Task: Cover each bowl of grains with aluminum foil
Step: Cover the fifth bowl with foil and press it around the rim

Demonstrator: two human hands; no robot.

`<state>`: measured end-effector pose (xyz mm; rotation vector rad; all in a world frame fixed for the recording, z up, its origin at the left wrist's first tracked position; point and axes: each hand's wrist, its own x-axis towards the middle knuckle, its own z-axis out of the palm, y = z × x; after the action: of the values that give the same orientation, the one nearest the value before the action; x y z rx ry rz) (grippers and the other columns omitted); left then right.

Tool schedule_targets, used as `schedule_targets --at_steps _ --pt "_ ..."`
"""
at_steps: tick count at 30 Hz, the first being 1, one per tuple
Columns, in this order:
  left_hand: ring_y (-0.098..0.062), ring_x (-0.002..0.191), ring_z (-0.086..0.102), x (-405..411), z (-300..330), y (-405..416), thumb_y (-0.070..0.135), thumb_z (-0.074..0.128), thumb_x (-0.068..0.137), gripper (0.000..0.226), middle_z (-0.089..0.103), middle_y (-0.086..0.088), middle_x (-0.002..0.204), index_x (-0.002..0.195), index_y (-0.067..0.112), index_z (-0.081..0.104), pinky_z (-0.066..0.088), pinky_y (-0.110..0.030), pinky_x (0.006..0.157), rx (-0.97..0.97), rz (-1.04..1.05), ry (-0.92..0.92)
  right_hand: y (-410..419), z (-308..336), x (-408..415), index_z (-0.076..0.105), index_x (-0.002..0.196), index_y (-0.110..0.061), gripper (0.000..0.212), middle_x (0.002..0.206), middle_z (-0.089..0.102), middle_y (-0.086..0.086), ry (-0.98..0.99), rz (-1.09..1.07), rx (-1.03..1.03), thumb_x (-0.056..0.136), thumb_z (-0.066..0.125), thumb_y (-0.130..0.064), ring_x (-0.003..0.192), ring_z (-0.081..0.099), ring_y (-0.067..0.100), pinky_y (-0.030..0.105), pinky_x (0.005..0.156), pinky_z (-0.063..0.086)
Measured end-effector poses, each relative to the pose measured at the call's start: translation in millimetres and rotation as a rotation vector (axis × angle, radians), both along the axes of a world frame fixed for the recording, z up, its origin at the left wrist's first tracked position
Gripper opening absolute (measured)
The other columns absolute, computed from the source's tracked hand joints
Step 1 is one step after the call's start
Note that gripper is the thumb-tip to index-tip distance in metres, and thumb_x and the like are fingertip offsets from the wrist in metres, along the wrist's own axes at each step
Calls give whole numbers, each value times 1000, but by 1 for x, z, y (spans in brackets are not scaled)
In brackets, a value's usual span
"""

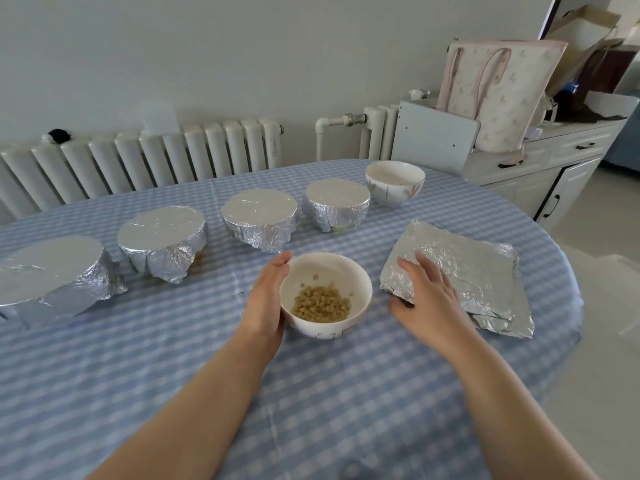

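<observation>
Risk first. Foil stack (460, 271) (several sheets, creased, lying near the table's right edge): lifting from the corner likely to bring up more than one sheet, or to tear a sheet along an existing crease. Cause: sheets clinging together, thin material. Dragging instead of lifting could push the stack toward the right edge of the table (173, 393). Open bowl (325, 294) (light, few grains): a sideways nudge while laying foil could tip or slide it; steadying on one side advised. Loose crimping around the rim would leave the cover free to lift off.

Grip. Left hand (268, 299): fingers nearly straight, slightly curved, palm laid against the bowl's left wall; cupping, not clasping. Right hand (427, 296): fingers spread and extended over the stack's near-left corner, fingertips on or just above the top sheet (contact not certain); nothing pinched.

Position. Open bowl near the table's centre, just left of the stack. Four covered bowls (259, 220) in a row behind, running toward the left edge. One more uncovered bowl (394, 181) at the far edge, right end of the row; contents not discernible.

Status (judged): four done, two remaining.
</observation>
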<state>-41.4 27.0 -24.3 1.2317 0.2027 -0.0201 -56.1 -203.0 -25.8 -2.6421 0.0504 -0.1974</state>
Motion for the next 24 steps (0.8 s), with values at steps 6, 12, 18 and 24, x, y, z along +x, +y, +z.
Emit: schedule_targets --at_steps 6,12,18,24 --pt "-26 114 62 0 1 3 28 45 100 29 67 -6 121 124 25 61 46 -47 102 -18 -26 20 -8 -10 4 11 152 -31 78 163 4 -2 147 -37 -137 87 54 -41 147 18 22 49 120 1" --pt "-22 102 68 0 -2 6 39 49 97 28 73 0 108 120 34 62 51 -45 92 -11 -70 50 -2 -17 -3 36 146 -31 57 151 38 -10 7 -59 -239 91 50 -39 141 28 18 47 120 7" --pt "-26 99 70 -2 1 8 43 51 95 31 75 -6 100 103 22 72 51 -45 92 3 -112 65 -7 -26 -2 62 125 -26 31 129 62 -7 -179 -69 -132 96 52 -29 126 49 18 41 116 20" --pt "-14 81 72 0 2 10 38 53 96 26 75 -1 91 105 20 70 53 -36 82 15 -62 56 -2 -1 -9 69 107 -7 32 87 71 10 -551 -133 97 97 46 -26 88 63 30 39 90 44"
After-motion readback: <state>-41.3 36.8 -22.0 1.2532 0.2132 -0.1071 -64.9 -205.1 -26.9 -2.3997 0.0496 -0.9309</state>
